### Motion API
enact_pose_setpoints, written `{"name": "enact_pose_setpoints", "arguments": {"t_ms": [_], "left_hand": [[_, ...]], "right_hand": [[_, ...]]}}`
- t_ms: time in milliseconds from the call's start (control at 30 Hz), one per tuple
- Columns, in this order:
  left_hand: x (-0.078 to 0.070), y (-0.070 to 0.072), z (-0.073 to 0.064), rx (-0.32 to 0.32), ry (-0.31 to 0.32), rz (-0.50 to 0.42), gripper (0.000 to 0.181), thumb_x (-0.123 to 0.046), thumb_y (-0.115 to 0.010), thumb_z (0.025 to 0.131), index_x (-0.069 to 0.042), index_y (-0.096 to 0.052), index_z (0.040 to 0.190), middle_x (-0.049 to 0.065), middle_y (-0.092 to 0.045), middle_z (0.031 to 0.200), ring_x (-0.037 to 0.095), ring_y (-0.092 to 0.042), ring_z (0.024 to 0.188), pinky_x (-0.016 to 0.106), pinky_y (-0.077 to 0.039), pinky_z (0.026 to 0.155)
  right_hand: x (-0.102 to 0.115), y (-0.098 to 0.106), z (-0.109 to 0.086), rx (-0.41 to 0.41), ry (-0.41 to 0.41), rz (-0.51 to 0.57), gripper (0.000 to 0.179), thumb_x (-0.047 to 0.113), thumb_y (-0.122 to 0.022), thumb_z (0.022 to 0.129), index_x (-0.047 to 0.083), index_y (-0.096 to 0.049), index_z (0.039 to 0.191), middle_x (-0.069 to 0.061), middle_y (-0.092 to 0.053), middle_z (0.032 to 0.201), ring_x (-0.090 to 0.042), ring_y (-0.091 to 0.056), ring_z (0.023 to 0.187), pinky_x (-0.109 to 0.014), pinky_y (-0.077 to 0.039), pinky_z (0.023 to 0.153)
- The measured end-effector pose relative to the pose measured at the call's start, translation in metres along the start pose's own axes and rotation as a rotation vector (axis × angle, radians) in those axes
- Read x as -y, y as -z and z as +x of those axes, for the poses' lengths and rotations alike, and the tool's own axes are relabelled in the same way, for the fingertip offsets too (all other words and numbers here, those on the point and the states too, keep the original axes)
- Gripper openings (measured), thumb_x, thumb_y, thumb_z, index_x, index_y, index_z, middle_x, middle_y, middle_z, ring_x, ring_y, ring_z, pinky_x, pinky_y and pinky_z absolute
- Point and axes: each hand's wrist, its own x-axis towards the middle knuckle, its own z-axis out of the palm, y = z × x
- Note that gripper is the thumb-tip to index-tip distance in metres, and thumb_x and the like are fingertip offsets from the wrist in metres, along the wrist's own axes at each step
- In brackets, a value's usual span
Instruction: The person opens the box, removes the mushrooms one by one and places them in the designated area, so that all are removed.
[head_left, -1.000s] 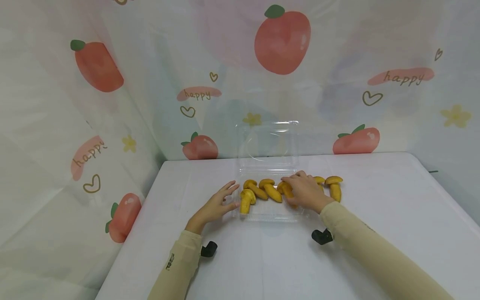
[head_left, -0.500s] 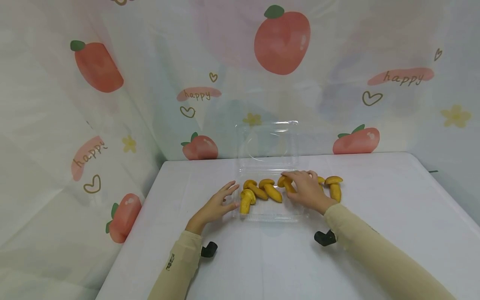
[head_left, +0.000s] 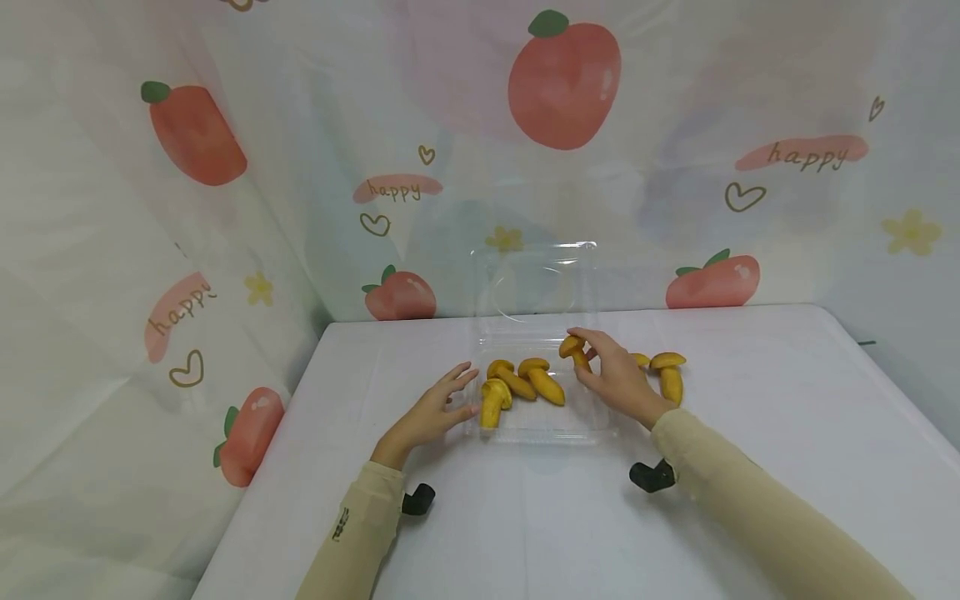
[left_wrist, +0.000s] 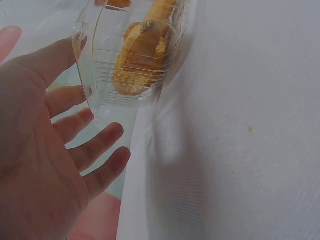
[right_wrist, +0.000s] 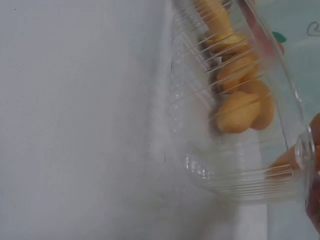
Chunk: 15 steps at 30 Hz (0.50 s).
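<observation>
My right hand (head_left: 624, 390) pinches a yellow mushroom (head_left: 572, 347) between thumb and fingers, cap up, over the right part of a clear plastic clamshell box (head_left: 551, 437). In the right wrist view only part of the right hand (right_wrist: 315, 175) shows at the right edge, behind the box wall (right_wrist: 200, 165). Inside the box lie three more mushrooms: one at the front left (head_left: 492, 405), one behind it (head_left: 514, 382) and one near the middle (head_left: 542, 383). My left hand (head_left: 429, 414) has its fingers spread, with thumb and fingertips right at the box's left rim (left_wrist: 82, 55).
The box's hinged lid (head_left: 534, 287) stands raised at the back, before a fruit-print cloth (head_left: 645, 200). Right of the box, a mushroom (head_left: 670, 377) lies on the white table (head_left: 525, 517); another mushroom (head_left: 640, 360) is partly hidden behind the right hand.
My right hand has lifted its mushroom up from the box floor, shifting slightly to the right, and more of the mushroom shows now. The left hand stays in place.
</observation>
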Motion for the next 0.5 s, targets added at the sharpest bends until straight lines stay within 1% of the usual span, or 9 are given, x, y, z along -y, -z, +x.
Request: {"name": "enact_pose_setpoints", "arguments": {"t_ms": [100,167,233,333,400,500], "left_hand": [[0.001,0.000,0.000,-0.001,0.006,0.005,0.069,-0.027,-0.066,0.100,-0.013,-0.034,0.159,0.008,-0.018,0.171,0.039,-0.037,0.149,0.060,-0.035,0.119],[0.001,0.000,0.000,0.000,0.009,0.002,0.069,-0.027,-0.066,0.100,-0.013,-0.034,0.159,0.007,-0.018,0.171,0.038,-0.036,0.149,0.059,-0.035,0.119],[0.001,0.000,0.000,0.002,0.012,-0.003,0.069,-0.027,-0.066,0.100,-0.013,-0.033,0.159,0.007,-0.017,0.171,0.038,-0.036,0.149,0.059,-0.035,0.119],[0.001,0.000,0.001,0.003,0.008,-0.008,0.069,-0.026,-0.066,0.100,-0.013,-0.033,0.159,0.007,-0.017,0.171,0.039,-0.036,0.150,0.059,-0.034,0.120],[0.001,0.000,0.001,0.003,0.006,-0.006,0.069,-0.027,-0.065,0.100,-0.013,-0.033,0.159,0.007,-0.017,0.171,0.038,-0.036,0.150,0.059,-0.034,0.120],[0.001,0.000,0.001,0.004,-0.003,0.002,0.068,-0.026,-0.065,0.100,-0.012,-0.033,0.159,0.008,-0.017,0.171,0.039,-0.036,0.150,0.060,-0.036,0.118]], "right_hand": [[0.002,0.004,0.000,0.002,0.001,0.056,0.060,0.005,-0.062,0.096,0.011,-0.042,0.152,-0.014,-0.057,0.138,-0.030,-0.062,0.106,-0.040,-0.058,0.082],[0.004,0.007,0.001,-0.006,0.004,0.078,0.060,0.004,-0.060,0.097,0.012,-0.040,0.154,-0.014,-0.058,0.138,-0.031,-0.063,0.107,-0.034,-0.057,0.079],[0.005,0.009,0.002,-0.017,0.002,0.107,0.060,0.003,-0.057,0.098,0.011,-0.039,0.154,-0.015,-0.057,0.140,-0.032,-0.063,0.109,-0.033,-0.057,0.080],[0.007,0.013,0.001,-0.028,-0.010,0.153,0.056,0.001,-0.053,0.099,0.010,-0.041,0.153,-0.017,-0.057,0.140,-0.036,-0.063,0.112,-0.041,-0.057,0.087],[0.008,0.016,0.000,-0.028,-0.019,0.181,0.054,0.000,-0.050,0.100,0.010,-0.042,0.152,-0.018,-0.055,0.143,-0.039,-0.063,0.115,-0.047,-0.056,0.092],[0.007,0.019,-0.002,-0.025,-0.029,0.206,0.053,-0.002,-0.047,0.099,0.008,-0.042,0.151,-0.019,-0.051,0.148,-0.044,-0.062,0.119,-0.054,-0.055,0.095]]}}
